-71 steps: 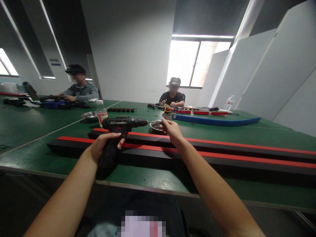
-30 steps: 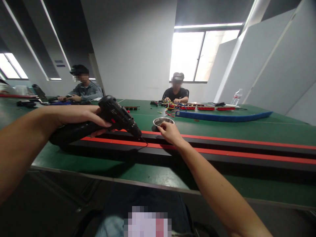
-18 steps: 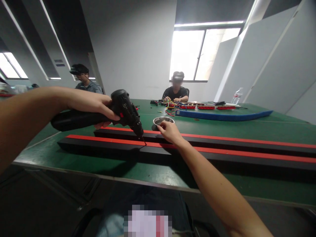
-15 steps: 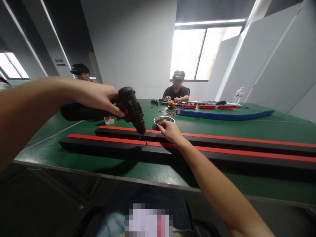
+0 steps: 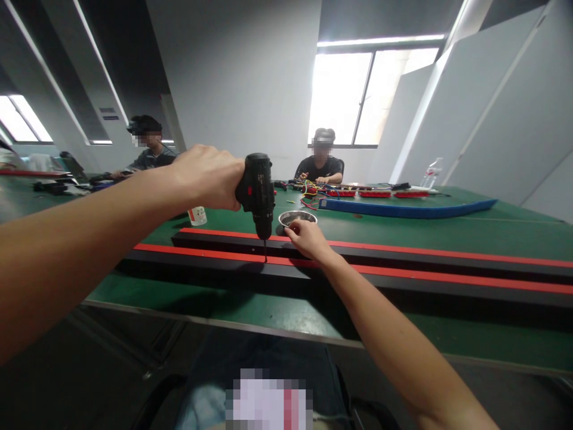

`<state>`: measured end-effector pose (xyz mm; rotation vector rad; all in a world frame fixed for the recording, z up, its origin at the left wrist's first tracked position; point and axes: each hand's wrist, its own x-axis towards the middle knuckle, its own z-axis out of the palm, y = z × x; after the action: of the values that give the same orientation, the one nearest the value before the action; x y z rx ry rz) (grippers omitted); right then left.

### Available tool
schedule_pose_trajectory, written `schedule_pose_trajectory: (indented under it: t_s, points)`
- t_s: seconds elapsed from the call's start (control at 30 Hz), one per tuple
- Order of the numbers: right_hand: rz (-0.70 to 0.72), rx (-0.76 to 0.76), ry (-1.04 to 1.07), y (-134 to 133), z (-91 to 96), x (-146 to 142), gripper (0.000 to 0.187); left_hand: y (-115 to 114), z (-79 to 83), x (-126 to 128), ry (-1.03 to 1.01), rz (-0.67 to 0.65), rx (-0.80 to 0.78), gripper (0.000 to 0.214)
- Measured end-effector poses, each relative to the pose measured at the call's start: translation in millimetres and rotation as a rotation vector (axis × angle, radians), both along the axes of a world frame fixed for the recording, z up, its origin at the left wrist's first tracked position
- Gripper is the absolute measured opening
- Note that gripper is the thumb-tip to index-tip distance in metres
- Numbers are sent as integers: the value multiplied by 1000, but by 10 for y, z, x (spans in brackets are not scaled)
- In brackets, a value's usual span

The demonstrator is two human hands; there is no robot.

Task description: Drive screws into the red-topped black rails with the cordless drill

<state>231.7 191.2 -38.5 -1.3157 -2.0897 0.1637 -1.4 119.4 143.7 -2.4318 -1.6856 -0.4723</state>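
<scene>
Left hand (image 5: 212, 177) gripping black drill (image 5: 259, 188), bit (image 5: 265, 249) upright on red-topped black bar (image 5: 286, 279) near front edge of green tabletop (image 5: 447, 237), right hand (image 5: 308, 240) at round metal bowl (image 5: 310, 217), grip unclear

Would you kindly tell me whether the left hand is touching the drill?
Touching: the head view shows the left hand gripping the drill, with no gap between them.

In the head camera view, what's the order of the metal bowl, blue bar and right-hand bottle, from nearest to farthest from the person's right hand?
From the right hand:
1. Metal bowl: right beside it, slightly left.
2. Blue bar: farther back, stretching right.
3. Bottle: farthest, behind the bar, on the right.
</scene>
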Motion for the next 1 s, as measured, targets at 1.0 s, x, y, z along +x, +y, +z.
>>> schedule_pose_trajectory:
  t_s: [1.0]
  points:
    - [41, 22, -448, -929, -154, -306, 18, -64, 131, -424, -764, 176, -893, 29]
